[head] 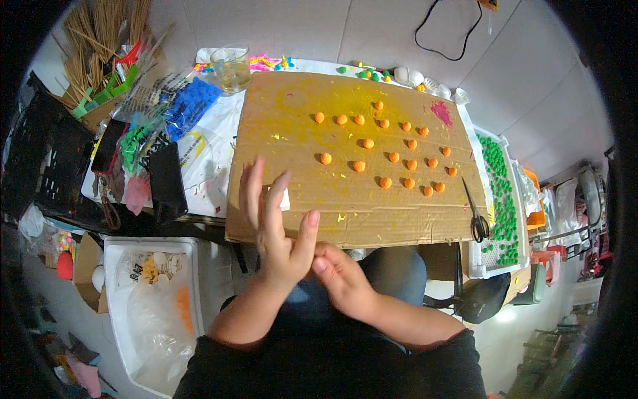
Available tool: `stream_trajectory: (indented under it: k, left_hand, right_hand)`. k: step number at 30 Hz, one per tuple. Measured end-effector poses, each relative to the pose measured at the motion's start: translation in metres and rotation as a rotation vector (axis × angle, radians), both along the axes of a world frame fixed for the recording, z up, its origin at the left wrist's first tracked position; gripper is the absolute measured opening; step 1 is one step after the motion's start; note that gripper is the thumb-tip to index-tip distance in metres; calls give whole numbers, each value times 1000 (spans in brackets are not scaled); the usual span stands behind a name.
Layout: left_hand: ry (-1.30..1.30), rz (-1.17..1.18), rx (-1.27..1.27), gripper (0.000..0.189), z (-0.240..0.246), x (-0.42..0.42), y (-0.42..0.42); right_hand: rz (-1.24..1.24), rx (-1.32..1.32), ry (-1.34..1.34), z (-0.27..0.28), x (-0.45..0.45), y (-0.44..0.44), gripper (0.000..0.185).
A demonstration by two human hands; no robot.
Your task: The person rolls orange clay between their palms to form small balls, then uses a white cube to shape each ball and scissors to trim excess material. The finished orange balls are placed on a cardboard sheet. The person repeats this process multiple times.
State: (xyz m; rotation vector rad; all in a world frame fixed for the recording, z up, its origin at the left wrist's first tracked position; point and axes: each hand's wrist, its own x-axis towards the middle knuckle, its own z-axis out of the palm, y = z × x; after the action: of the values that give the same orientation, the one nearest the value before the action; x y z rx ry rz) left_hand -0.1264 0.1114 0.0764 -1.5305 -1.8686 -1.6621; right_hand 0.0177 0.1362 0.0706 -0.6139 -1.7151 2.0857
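My left hand (pixel 279 229) is raised at the near edge of a stained cardboard sheet (pixel 294 224), its fingers spread and pointing away from me. Close beside its palm and wrist is my right hand (pixel 344 279), with curled fingers; whether something small lies between them is hidden. Several small orange balls (pixel 359 166) are scattered over the middle and right of the cardboard. Black-handled scissors (pixel 478 224) rest at its right edge. Partly behind my left fingers lies a small white object (pixel 285 199).
To the right stands a white tray (pixel 476 272) of small green balls. A glass of liquid (pixel 232 70), a bag of blue pieces (pixel 192 107) and a black phone-like object (pixel 168 182) are at the left. A foam box (pixel 112 279) with plastic bags stands below left.
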Motion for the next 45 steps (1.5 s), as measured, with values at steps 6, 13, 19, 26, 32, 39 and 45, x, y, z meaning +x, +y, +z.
stream_trajectory:
  k: [6,13,19,26,32,39,45]
  left_hand:
    - [43,-28,-394,42,1,-46,0]
    - [70,-68,-656,43,-3,-45,-1]
    - [-1337,-839,-305,50,-15,14,-7]
    - [-1390,-929,-406,57,-16,43,-10]
    - [-924,-828,-479,54,-8,48,-13]
    - [-964,-863,-373,52,-3,56,-15]
    - [-852,-892,-390,51,3,67,-23]
  right_hand:
    - [-100,-420,94,-13,41,39,43]
    - [-104,-538,193,-8,70,61,38]
    - [-127,-315,162,10,86,60,13]
    - [-156,552,13,18,88,57,36]
    - [-302,724,-42,23,91,53,35]
    - [-288,666,46,25,99,55,25]
    - [-320,808,132,24,102,45,20]
